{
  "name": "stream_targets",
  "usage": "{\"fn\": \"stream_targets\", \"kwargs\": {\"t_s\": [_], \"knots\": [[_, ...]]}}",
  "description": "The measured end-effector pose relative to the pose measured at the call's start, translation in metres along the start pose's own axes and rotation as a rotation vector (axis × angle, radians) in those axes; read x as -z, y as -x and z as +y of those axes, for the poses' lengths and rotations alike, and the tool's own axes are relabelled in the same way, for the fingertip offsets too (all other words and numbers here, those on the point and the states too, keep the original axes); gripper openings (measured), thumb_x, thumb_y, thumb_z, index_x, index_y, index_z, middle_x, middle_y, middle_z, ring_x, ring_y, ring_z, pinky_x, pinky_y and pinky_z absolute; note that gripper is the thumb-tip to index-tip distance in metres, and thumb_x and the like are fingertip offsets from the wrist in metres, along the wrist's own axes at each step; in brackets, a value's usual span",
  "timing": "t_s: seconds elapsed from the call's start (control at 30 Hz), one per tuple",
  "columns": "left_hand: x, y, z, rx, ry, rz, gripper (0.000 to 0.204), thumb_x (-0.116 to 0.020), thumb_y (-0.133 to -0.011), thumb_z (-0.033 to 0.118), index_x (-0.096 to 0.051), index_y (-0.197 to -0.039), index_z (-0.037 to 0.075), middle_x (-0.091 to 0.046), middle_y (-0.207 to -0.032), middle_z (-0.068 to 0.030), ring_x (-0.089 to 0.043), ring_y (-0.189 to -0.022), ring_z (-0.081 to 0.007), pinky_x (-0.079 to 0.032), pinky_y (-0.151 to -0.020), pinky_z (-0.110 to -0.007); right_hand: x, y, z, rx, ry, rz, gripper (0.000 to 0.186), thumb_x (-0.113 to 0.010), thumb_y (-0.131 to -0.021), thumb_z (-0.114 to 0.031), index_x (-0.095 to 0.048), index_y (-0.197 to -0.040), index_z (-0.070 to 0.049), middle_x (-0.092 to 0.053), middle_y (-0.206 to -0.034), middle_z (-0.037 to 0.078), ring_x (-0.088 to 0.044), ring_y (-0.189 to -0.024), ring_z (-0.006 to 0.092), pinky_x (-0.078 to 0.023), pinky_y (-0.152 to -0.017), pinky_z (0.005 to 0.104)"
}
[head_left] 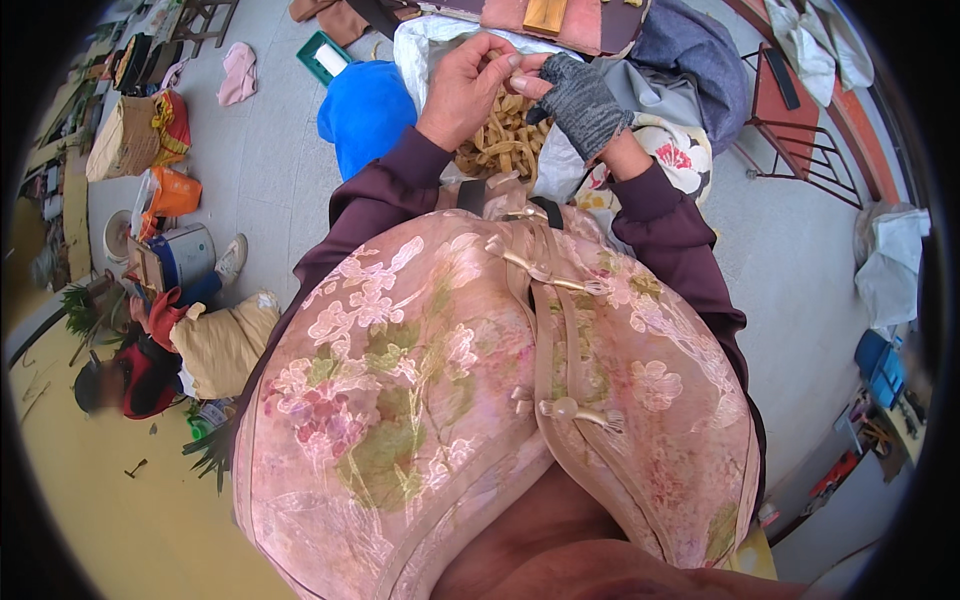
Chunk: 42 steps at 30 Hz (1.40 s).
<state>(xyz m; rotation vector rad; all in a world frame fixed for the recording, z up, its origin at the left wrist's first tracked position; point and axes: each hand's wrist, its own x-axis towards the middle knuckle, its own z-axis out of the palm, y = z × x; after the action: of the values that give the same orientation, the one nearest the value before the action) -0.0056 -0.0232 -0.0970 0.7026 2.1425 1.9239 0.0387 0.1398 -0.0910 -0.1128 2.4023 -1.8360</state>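
1. View. From my remote station I look down through the head camera on two hands above an open white sack [418,42], filled with curled tan strips [510,138].

2. Hazard, dropping. I judge the chief risk to be a slip: the small tan piece [492,57] sits at the fingertips alone, so a loosened pinch could let it fall among the strips of like colour below, where I would struggle to pick it out.

3. Hazard, snagging. The right hand [582,98] wears a grey knitted glove [592,118]; its fabric could catch on a rough edge and pull the piece askew.

4. Hazard, spilling. The sack's rim looks soft. A forearm pressing on its near edge, beside the flowered jacket [400,400], could fold it and tip strips out.

5. Hands. The left hand [460,95] is bare and narrow, thumb and forefinger pinched about the small piece. The right hand's bare fingertips meet the left's; whether they grip the piece too, I cannot tell, since the fingers hide it.

6. Position. The small piece lies between the two hands, toward the sack's far edge. The strips lie below both hands, reaching toward the sack's near edge. Beyond the far edge, a wooden block [545,15] rests on a pink cloth [590,28].
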Motion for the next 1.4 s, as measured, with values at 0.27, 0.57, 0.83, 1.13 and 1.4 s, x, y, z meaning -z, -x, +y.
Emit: {"fn": "stream_targets", "kwargs": {"t_s": [0.27, 0.57, 0.83, 1.13, 1.4], "knots": [[-0.003, 0.009, -0.002, 0.508, 0.525, -0.017, 0.038, -0.045, -0.096, 0.040, -0.055, -0.104, 0.004, -0.060, -0.091, -0.0028, -0.056, -0.076, -0.0105, -0.047, -0.071, -0.024, 0.007, 0.000, -0.008, 0.443, 0.289, 0.461, 0.022, -0.064, -0.084, -0.024, -0.064, -0.098, -0.007, -0.064, -0.085, 0.010, -0.061, -0.077, 0.0239, -0.047, -0.071, 0.0338], [-0.011, 0.004, 0.024, 0.753, 0.728, -0.071, 0.031, -0.034, -0.101, 0.026, -0.053, -0.107, 0.003, -0.057, -0.090, 0.0018, -0.051, -0.078, -0.0074, -0.046, -0.085, -0.030, -0.011, 0.020, 0.007, 0.648, 0.415, 0.242, 0.020, -0.062, -0.085, -0.023, -0.062, -0.095, -0.005, -0.063, -0.084, 0.007, -0.060, -0.081, 0.0239, -0.046, -0.074, 0.0324], [-0.018, 0.012, 0.012, 0.659, 0.481, -0.118, 0.016, -0.041, -0.094, 0.013, -0.057, -0.094, 0.008, -0.050, -0.078, 0.0020, -0.048, -0.074, -0.0110, -0.043, -0.073, -0.030, -0.008, 0.016, -0.009, 0.371, 0.232, 0.421, 0.025, -0.052, -0.093, -0.024, -0.063, -0.087, -0.003, -0.060, -0.079, 0.007, -0.057, -0.074, 0.0188, -0.044, -0.070, 0.0300], [-0.006, 0.007, 0.027, -0.502, -0.645, 0.239, 0.023, -0.052, -0.085, 0.000, -0.059, -0.106, 0.008, -0.050, -0.081, -0.0081, -0.050, -0.079, -0.0264, -0.041, -0.070, -0.033, -0.003, -0.002, -0.003, 0.260, -0.028, 0.285, 0.024, -0.058, -0.089, -0.027, -0.059, -0.083, -0.004, -0.055, -0.074, 0.008, -0.054, -0.070, 0.0204, -0.043, -0.067, 0.0315], [0.002, 0.005, 0.018, -0.475, -0.565, 0.098, 0.015, -0.048, -0.089, 0.004, -0.056, -0.102, 0.004, -0.053, -0.089, -0.0084, -0.052, -0.084, -0.0235, -0.043, -0.075, -0.033, -0.011, 0.018, -0.025, 0.349, 0.336, 0.213, 0.036, -0.051, -0.091, -0.040, -0.056, -0.092, -0.004, -0.058, -0.072, 0.013, -0.059, -0.073, 0.0288, -0.045, -0.065, 0.0372]]}}
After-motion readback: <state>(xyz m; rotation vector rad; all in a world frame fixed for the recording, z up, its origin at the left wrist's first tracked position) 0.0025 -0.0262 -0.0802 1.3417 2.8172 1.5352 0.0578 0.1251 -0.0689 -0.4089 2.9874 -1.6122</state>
